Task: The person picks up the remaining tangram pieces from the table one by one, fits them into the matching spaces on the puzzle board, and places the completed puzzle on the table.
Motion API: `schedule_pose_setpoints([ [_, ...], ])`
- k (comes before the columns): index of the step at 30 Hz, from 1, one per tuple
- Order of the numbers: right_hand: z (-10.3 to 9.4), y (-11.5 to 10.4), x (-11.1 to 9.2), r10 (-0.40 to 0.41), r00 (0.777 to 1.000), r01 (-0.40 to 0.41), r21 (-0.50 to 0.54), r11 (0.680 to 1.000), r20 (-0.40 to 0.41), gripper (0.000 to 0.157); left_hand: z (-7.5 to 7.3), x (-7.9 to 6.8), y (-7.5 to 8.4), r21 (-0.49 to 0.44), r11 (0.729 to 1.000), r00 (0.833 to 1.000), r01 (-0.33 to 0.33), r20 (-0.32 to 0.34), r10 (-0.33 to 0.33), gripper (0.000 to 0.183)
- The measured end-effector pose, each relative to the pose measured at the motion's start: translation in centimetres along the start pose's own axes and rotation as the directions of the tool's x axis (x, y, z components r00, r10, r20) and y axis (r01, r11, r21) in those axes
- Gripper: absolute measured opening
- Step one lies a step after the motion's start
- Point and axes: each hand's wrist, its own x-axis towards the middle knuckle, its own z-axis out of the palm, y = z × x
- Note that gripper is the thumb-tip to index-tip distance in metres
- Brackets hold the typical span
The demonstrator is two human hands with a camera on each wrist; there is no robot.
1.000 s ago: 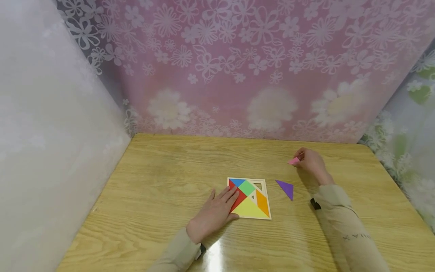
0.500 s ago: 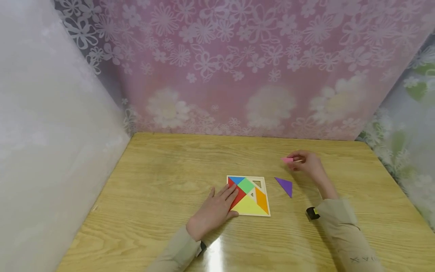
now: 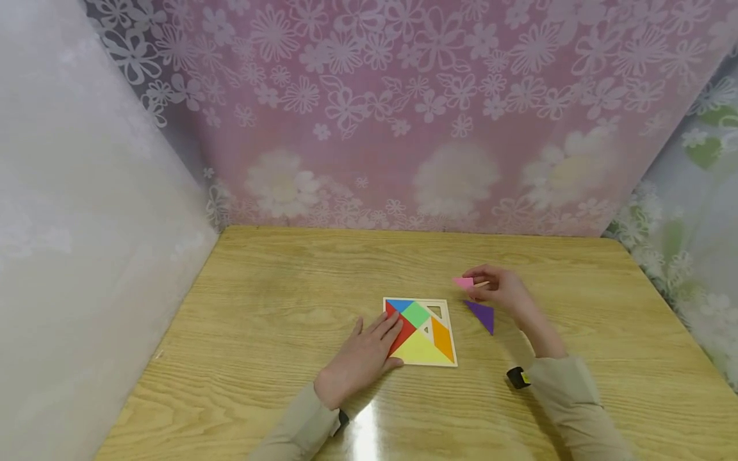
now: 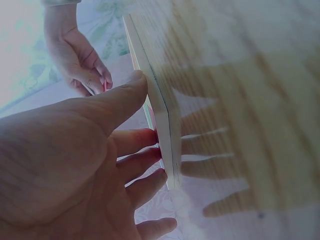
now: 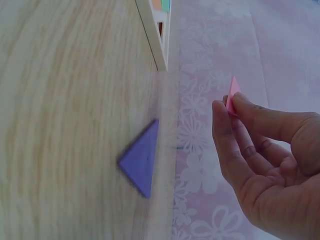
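A square wooden tangram tray point(image 3: 449, 365) lies mid-table, holding blue, green, red, yellow and orange pieces. Two triangular spaces in it show bare wood with small cut-outs. My left hand point(image 3: 363, 358) lies flat with spread fingers over the red piece point(image 3: 403, 342), its thumb along the tray's near edge. Between thumb and fingertips my right hand point(image 3: 500, 289) pinches a small pink triangle point(image 3: 464, 282), raised above the table in the right wrist view. Just below that hand, a purple triangle point(image 3: 483, 316) lies on the table, to the right of the tray.
The wood-grain table point(image 3: 277, 288) reaches back to a pink floral curtain point(image 3: 369, 128). A pale wall covering point(image 3: 104, 192) borders it on the left, another floral one point(image 3: 686, 224) on the right. Each wrist carries a dark strap.
My right hand has carried the pink triangle leftward and a little nearer, from the far right toward the tray. The left hand and the purple triangle have stayed in place.
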Motion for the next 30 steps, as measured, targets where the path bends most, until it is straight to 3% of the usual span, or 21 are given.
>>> schedule_pose_setpoints([
  [9, 1.9, -0.8, -0.3, -0.054, 0.998, 0.055, -0.056, 0.997, 0.028, 0.032, 0.0, -0.1, 0.3, -0.030, 1.000, 1.000, 0.006, 0.010, -0.006, 0.067],
  [16, 3.2, -1.5, 0.1, -0.083, 0.995, 0.089, -0.105, 0.990, 0.060, 0.028, 0.2, 0.1, 0.1, -0.004, 1.000, 1.000, 0.015, 0.014, -0.015, 0.069],
  [30, 4.4, -1.7, 0.2, -0.158, 0.980, 0.181, -0.198, 0.963, 0.124, 0.023, 0.2, 0.2, -0.2, 0.001, 1.000, 1.000, 0.007, 0.016, -0.007, 0.069],
])
